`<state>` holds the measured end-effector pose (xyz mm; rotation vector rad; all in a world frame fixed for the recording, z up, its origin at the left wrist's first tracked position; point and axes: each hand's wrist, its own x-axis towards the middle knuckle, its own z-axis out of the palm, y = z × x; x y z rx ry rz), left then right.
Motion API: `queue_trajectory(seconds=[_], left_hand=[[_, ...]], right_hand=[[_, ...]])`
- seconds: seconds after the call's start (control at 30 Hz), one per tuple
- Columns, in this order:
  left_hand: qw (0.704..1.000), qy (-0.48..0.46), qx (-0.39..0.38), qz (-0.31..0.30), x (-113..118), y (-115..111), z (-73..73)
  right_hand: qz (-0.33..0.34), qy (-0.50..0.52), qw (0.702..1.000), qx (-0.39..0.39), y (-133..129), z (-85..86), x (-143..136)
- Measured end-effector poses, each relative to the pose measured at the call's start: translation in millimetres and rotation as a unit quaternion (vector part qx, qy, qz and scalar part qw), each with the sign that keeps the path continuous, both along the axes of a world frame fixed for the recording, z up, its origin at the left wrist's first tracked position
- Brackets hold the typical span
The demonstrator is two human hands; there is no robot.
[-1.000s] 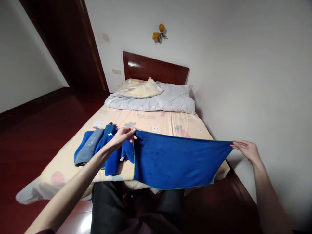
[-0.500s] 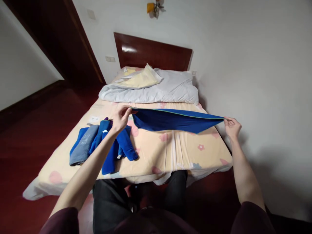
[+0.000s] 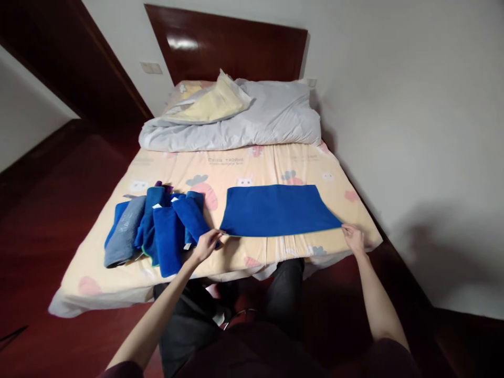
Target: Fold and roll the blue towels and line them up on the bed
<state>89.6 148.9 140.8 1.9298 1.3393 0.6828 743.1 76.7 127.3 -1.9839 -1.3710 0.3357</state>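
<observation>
A blue towel [image 3: 277,210] with a thin greenish hem is spread over the bed, its near edge pulled straight between my two hands. My left hand [image 3: 208,245] pinches the near left corner. At the near right corner, my right hand [image 3: 354,239] is closed on the cloth with thumb and fingers. Left of the towel lies a pile of folded blue towels [image 3: 168,241], some with small white tags. A grey-blue towel [image 3: 125,233] with faint lettering rests at the pile's left side. My left hand is close to the pile's right edge.
The bed [image 3: 102,252] has a cream sheet with pink and grey prints. A rumpled pale quilt [image 3: 271,118] lies across its far end, below a dark wooden headboard [image 3: 232,44]. A white wall [image 3: 413,131] stands to the right.
Both hands have come down towards me with the towel. It hung stretched in the air and now lies flat on the sheet. The view has tilted downward.
</observation>
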Motion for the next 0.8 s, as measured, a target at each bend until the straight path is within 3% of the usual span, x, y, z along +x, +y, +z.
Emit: queue_trajectory(seconds=[0.1,0.2,0.3,0.4,0.67,0.8], left_hand=[[0.996,0.087,-0.01,-0.02,6,-20,-45.3],[0.982,0.179,0.047,-0.048,14,-31,-63.3],[0.96,0.238,0.087,-0.116,23,-30,-61.2],[0.944,0.268,0.063,-0.183,25,-25,-54.5],[0.944,0.267,0.033,-0.192,2,-37,-56.9],[0.941,0.283,0.043,-0.18,21,-35,-46.3]], right_hand=[[0.005,-0.06,0.993,-0.102,-31,-30.8,-8],[0.021,-0.149,0.979,-0.135,-47,-42.8,-24],[0.051,-0.241,0.958,-0.15,-47,-41.9,-37],[0.111,-0.276,0.936,-0.189,-42,-36.3,-42],[0.096,-0.246,0.91,-0.319,-51,-10.8,-44],[0.052,-0.23,0.884,-0.403,-29,4.7,-75]])
